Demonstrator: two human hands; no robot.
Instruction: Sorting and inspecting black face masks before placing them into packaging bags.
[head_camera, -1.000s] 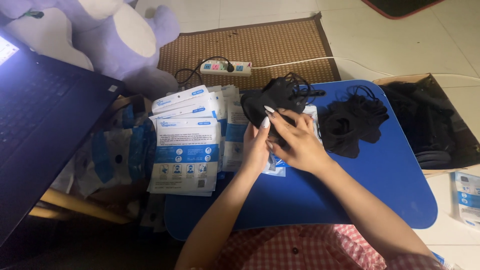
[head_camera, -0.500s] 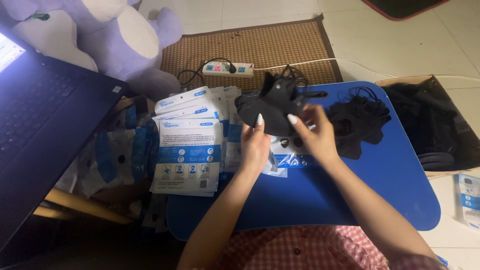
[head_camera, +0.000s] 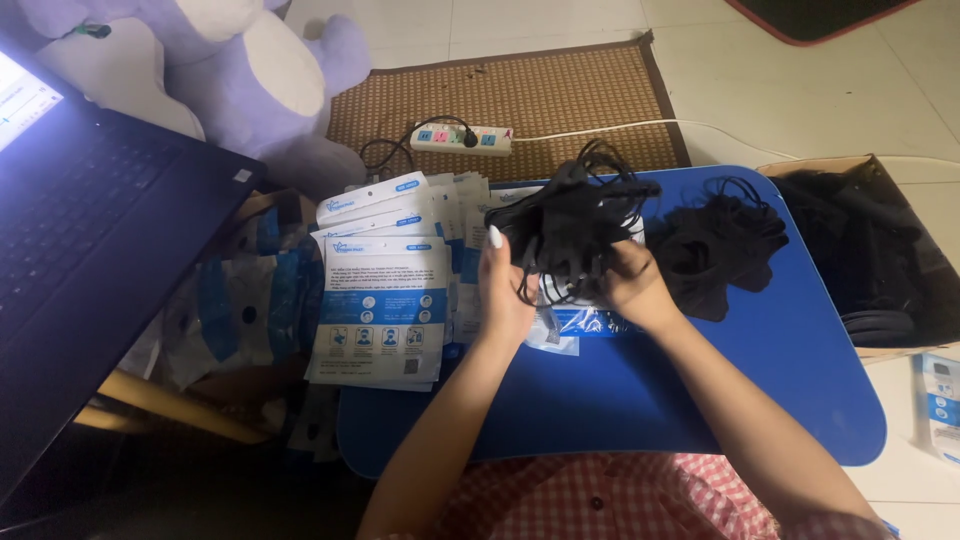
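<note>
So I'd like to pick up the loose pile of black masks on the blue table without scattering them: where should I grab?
Come from above with the right hand and pinch the black mask pile across its bunched middle. The ear loops stick out around the edges, so gripping those would likely drag single masks loose across the blue table.

To my left, flat white packets (head_camera: 378, 312) with blue pictures lie in a fanned pile, partly on the blue table. Under my hands lies a see-through packet (head_camera: 578, 320) with a blue strip. A bright laptop screen (head_camera: 22, 100) glows at the far left. A white and blue box (head_camera: 940, 405) sits on the floor at my right.
</note>
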